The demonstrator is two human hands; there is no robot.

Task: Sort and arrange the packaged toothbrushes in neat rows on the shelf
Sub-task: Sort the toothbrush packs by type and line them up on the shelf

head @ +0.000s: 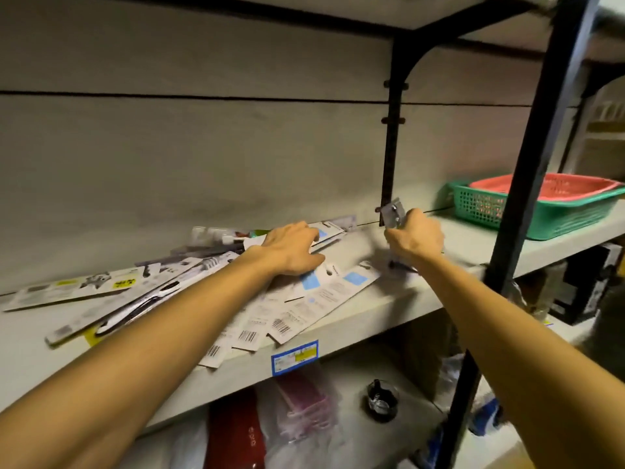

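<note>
Head view: packaged toothbrushes [314, 299] are fanned over the shelf [389, 309] lip under the flat, open left hand [291, 247], so some could be nudged off while the right hand [414, 236] is closed, apparently, round a blurred pack [392, 211].

Two bare forearms enter from the lower left and lower right of the frame, ending in the left hand [292, 247] and right hand [417, 236]; no sleeves, rings or watch visible.

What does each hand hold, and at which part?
Right hand grips a toothbrush package near its upper end; left hand only rests on the package pile.
</note>
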